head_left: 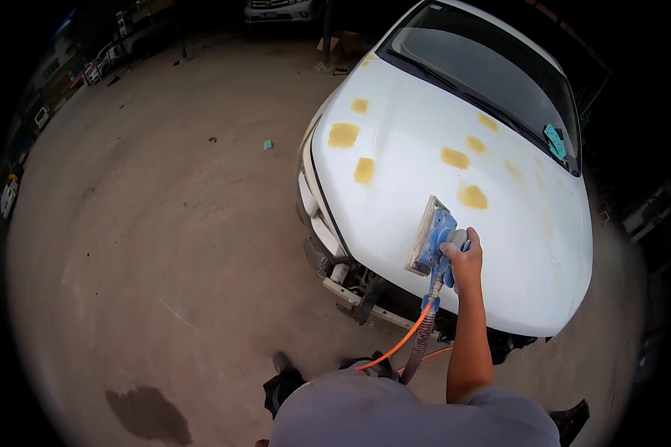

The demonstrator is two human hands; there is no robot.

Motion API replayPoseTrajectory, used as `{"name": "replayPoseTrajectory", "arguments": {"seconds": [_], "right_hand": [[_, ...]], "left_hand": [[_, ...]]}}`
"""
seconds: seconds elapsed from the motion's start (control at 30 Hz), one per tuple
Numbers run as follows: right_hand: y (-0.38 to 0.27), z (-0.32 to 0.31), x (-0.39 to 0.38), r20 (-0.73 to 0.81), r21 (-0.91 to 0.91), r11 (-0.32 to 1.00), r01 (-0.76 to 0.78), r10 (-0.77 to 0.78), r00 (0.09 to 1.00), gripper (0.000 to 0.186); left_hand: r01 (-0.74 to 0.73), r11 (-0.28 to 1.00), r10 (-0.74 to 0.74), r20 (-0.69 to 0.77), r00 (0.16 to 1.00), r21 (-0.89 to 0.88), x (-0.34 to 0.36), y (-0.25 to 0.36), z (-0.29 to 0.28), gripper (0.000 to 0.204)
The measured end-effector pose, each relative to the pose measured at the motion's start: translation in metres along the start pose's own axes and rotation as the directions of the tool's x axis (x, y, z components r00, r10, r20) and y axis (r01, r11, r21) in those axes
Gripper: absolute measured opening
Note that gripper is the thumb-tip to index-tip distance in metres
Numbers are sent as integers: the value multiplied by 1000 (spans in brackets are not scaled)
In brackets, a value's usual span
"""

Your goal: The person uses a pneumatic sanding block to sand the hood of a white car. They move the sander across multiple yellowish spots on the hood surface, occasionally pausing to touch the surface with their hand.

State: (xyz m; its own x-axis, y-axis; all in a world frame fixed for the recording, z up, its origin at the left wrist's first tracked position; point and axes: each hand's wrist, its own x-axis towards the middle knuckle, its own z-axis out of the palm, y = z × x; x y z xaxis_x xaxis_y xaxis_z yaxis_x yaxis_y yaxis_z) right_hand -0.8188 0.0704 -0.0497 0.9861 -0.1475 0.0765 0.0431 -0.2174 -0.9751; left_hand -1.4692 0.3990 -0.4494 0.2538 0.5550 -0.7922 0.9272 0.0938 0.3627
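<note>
My right hand (462, 261) grips a blue pneumatic sander (436, 238) with a long flat pad, held tilted over the front of a white car hood (380, 231); I cannot tell whether it touches. An orange air line (404, 339) and a ribbed hose (423, 337) hang from the tool. Yellow patches (472, 197) of filler are scattered across the hood. Only a small bit of skin, possibly my left hand (262, 443), shows at the lower edge beside my body, its fingers hidden.
The car's front (339, 272) has exposed parts below the hood. Turquoise pads (554, 141) lie at the windshield's base. A small turquoise piece (268, 144) is on the floor (164, 246). Another car (276, 12), a post (326, 41) and cardboard (344, 46) stand behind.
</note>
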Motion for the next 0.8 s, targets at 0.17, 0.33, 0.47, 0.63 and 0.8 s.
{"name": "replayPoseTrajectory", "arguments": {"seconds": [0.17, 0.33, 0.47, 0.63, 0.8], "right_hand": [[9, 5, 18, -278, -270, 962, -34, -44, 959, 92], [-24, 30, -13, -198, -149, 977, -150, 119, 973, 97], [-46, 93, -13, -135, -188, 961, -202, 178, 975, 96], [-75, 159, 19, -60, -320, 911, -260, 254, 965, 90], [-107, 203, 51, -11, -438, 860, -262, 286, 958, 78]], "left_hand": [[-543, 568, 471, 297, 831, 618, 103, 81, -149, 27], [-638, 546, 750, 21, 661, 544, 209, 303, -286, 24], [-845, 273, 960, -69, 273, 460, 225, 604, -266, 28], [-966, 194, 971, 108, 214, 169, 99, 874, -139, 32], [-889, -455, 850, 322, -416, 53, -3, 944, -73, 30]]}}
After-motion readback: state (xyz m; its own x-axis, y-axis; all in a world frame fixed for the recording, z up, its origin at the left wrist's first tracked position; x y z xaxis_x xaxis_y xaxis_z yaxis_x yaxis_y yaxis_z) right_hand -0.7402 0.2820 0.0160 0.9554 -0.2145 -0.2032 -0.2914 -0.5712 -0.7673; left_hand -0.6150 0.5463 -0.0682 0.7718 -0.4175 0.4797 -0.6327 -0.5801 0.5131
